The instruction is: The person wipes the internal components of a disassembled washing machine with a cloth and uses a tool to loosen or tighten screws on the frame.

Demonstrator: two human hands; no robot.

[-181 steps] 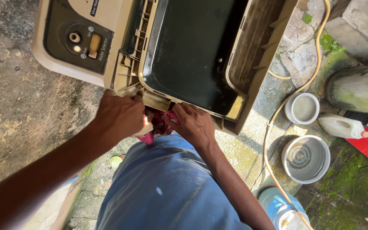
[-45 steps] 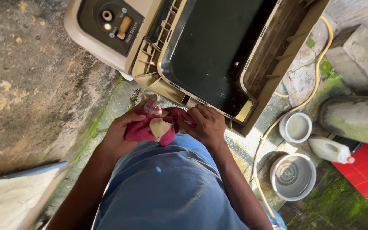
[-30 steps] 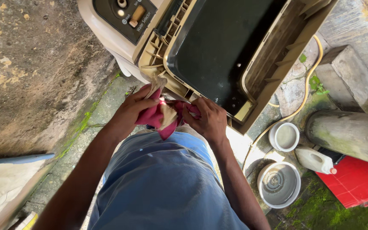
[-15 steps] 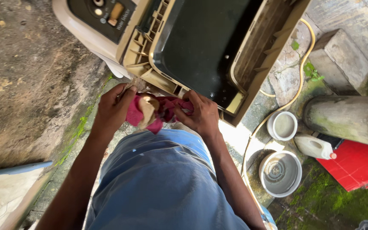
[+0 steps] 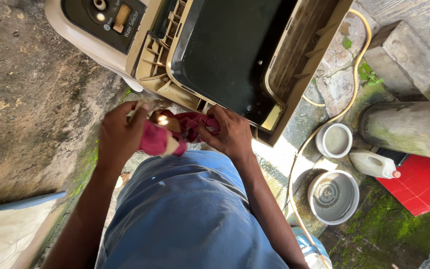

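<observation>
**Both hands worked a red cloth beside the upturned appliance**

Nearest the camera, the person's blue shirt (image 5: 190,219) filled the lower middle of the view, with both forearms reaching forward from it. The left hand (image 5: 120,134) had its fingers clenched around one end of a red cloth (image 5: 175,134), and a small pale, shiny piece (image 5: 162,119) showed against the cloth just beside that hand; what the piece was could not be told. The right hand (image 5: 230,134) gripped the other end of the same cloth, fingers curled tight into the fabric. The cloth was held in the air between the two hands, just in front of the shirt.

Just beyond the hands lay a beige appliance casing (image 5: 160,60), tilted on its side, its open frame surrounding a dark glossy panel (image 5: 230,50). A black control panel with a knob (image 5: 105,17) sat at its upper left end.

To the right, on the mossy paved ground (image 5: 374,234), stood a metal bowl (image 5: 333,197), a smaller white bowl (image 5: 334,140), a white plastic jug (image 5: 372,164) lying over and a red box (image 5: 424,184). A yellow hose (image 5: 359,60) curved past them toward a concrete block (image 5: 404,60).
</observation>
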